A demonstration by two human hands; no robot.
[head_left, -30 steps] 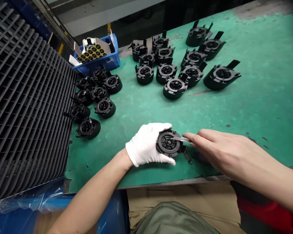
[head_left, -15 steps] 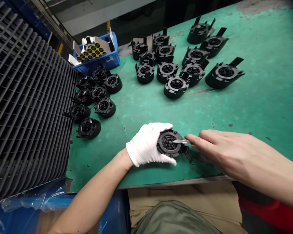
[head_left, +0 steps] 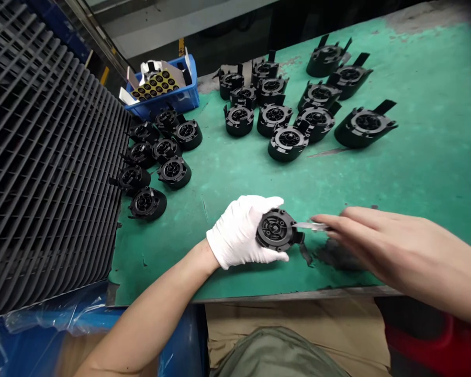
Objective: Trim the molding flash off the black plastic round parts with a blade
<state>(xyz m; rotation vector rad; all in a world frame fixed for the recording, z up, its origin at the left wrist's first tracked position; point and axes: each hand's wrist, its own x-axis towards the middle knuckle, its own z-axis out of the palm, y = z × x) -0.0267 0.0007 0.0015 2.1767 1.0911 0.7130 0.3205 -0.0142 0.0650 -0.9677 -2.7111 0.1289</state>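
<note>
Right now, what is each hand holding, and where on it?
Left hand grips a black round part by its rim; right hand pinches a small blade at its rear end.

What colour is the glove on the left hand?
White; the glove on the left hand shows best in the head view, gripping a black round part.

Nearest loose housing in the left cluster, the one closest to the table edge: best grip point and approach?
Probably take that black housing by its round outer rim, coming from above and the right. It lies flat, ribbed face up, with open green mat on that side; the slatted rack crowds its left, and a small tab sticks out there.
</note>
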